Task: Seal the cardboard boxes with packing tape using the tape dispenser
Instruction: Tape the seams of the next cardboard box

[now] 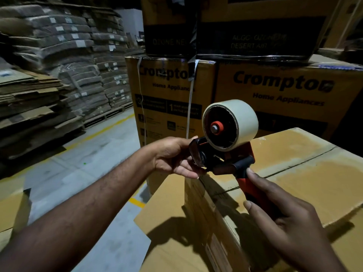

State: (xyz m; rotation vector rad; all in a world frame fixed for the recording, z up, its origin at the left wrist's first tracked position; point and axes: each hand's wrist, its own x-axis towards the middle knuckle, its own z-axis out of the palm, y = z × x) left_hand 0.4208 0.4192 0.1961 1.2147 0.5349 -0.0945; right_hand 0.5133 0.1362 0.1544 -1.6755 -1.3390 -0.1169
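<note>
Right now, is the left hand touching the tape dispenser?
Touching. The head view shows the left hand pinching the black front end of the tape dispenser, thumb on top and fingers underneath, with no gap.

Box top [306, 173] is left bare on the right, so there's room for a pass across it. Air over its near corner is taken up by the tape dispenser [225, 154], held betw. left grip [174, 156] & right grip [290, 218]. The back is blocked by stacked Crompton boxes [284, 85] just behind, w/ darker boxes [255, 36] piled on top. A loose strap [189, 107] is hung down that stack, ending near the left grip. A flap [163, 209] is stuck out on the left. The floor aisle [88, 158] beyond is open, walled in on its far side by stacks of flattened cardboard [29, 99] & wrapped bundles [78, 55].
</note>
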